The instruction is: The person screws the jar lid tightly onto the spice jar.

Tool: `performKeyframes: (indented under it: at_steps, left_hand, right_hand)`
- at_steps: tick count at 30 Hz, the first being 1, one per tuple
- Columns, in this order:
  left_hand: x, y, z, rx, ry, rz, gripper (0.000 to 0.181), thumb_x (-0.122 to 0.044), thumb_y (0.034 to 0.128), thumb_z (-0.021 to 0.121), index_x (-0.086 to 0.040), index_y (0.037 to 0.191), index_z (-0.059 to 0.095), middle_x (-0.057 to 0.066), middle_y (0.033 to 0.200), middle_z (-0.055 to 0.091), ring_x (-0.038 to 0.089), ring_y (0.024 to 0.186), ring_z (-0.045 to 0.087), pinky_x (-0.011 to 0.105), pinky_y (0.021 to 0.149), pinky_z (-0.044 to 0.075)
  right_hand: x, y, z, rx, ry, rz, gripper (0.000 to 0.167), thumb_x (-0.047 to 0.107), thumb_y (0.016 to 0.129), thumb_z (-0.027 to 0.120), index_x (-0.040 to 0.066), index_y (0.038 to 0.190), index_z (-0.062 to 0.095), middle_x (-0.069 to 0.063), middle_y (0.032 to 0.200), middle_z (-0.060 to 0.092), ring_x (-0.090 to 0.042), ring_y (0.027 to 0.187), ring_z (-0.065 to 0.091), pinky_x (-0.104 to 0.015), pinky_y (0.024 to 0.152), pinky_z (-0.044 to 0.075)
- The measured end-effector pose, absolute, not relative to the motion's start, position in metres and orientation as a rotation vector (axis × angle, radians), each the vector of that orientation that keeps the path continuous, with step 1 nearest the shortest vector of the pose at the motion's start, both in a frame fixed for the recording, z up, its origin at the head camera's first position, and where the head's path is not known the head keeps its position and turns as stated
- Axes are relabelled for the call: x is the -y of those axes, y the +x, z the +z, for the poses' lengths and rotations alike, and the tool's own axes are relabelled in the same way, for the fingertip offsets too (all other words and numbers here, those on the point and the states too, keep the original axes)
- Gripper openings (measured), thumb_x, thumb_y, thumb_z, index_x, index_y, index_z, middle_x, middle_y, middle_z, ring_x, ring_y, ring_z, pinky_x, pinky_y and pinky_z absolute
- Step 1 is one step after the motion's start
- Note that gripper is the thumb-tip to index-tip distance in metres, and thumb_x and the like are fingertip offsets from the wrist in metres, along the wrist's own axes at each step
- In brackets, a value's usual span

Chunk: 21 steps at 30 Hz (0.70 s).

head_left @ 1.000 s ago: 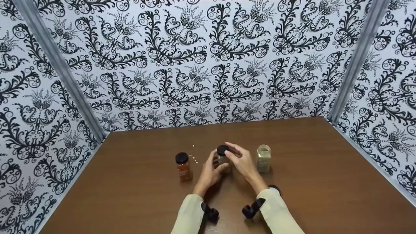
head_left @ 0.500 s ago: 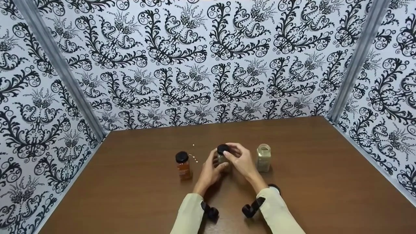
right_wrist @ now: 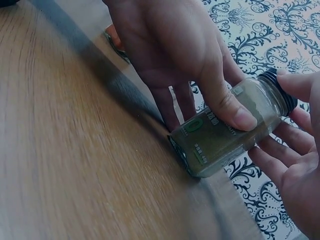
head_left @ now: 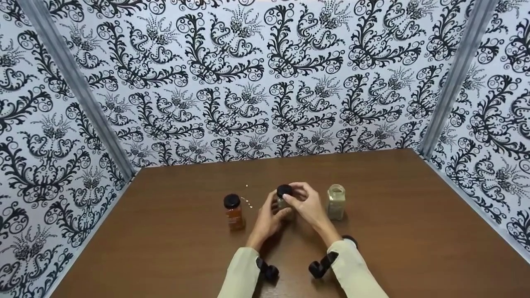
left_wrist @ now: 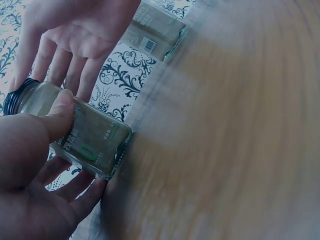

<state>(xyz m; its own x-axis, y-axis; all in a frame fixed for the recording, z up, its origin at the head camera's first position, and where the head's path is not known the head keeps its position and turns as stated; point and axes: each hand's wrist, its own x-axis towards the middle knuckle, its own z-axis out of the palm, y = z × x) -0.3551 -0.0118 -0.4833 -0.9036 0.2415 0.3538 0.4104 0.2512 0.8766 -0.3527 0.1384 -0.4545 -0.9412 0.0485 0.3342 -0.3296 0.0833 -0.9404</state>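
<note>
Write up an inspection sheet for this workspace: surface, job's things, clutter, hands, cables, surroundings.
Surface: brown table, wood-grained.
Job's things: middle jar, green-marked label; black lid on its mouth, seal unclear.
Clutter: lidded orange jar at left, white specks beside it; lidless jar at right; dark round object by right sleeve, unidentified.
Hands: left hand grips middle jar; right hand pinches lid.
Cables: nothing seen.
Surroundings: black-and-white patterned walls, grey corner strips.

The held jar (right_wrist: 212, 150) looks like smooth, glossy glass, its ribbed cap (right_wrist: 281, 94) plastic, the table (right_wrist: 75, 160) grained wood.
</note>
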Motion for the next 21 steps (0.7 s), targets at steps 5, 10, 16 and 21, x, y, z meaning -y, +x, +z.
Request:
performKeyframes:
  at_steps: [5, 10, 16, 21]
  left_hand:
    - [0.0117, -0.3554, -0.4846, 2.377, -0.617, -1.72, 0.058, -0.015, 0.0941, 0.068, -0.003, 0.145, 0.042, 0.026, 0.133, 0.059, 0.045, 0.124, 0.058, 0.052, 0.105, 0.05]
    - [0.0119, -0.3547, -0.4839, 2.385, -0.622, -1.707, 0.059, -0.017, 0.0937, 0.069, -0.004, 0.145, 0.042, 0.027, 0.133, 0.059, 0.045, 0.125, 0.058, 0.053, 0.104, 0.05]
    - [0.011, -0.3547, -0.4847, 2.392, -0.611, -1.697, 0.058, -0.016, 0.0934, 0.07, -0.005, 0.144, 0.044, 0.027, 0.132, 0.059, 0.046, 0.125, 0.058, 0.053, 0.104, 0.05]
    - [0.0109, -0.3543, -0.4844, 2.376, -0.611, -1.705, 0.056, -0.015, 0.0935, 0.07, -0.004, 0.143, 0.045, 0.026, 0.131, 0.06, 0.046, 0.124, 0.058, 0.053, 0.104, 0.05]
  right_hand:
    - [-0.1417, -0.351, -0.4549, 2.126, 0.334, 1.859, 0.042, 0.011, 0.093, 0.069, 0.001, 0.133, 0.06, -0.023, 0.129, 0.067, -0.035, 0.121, 0.064, -0.042, 0.106, 0.05]
    - [-0.1418, -0.3507, -0.4545, 2.121, 0.377, 1.834, 0.035, 0.008, 0.094, 0.067, -0.002, 0.128, 0.064, -0.022, 0.128, 0.067, -0.033, 0.122, 0.064, -0.036, 0.104, 0.051]
    - [-0.14, -0.3507, -0.4545, 2.083, 0.331, 1.894, 0.03, 0.006, 0.09, 0.072, -0.001, 0.119, 0.067, -0.021, 0.118, 0.072, -0.03, 0.112, 0.068, -0.024, 0.092, 0.053]
    - [-0.1388, -0.3508, -0.4541, 2.077, 0.299, 1.923, 0.03, 0.005, 0.088, 0.074, 0.001, 0.117, 0.067, -0.02, 0.115, 0.073, -0.029, 0.11, 0.069, -0.027, 0.093, 0.054]
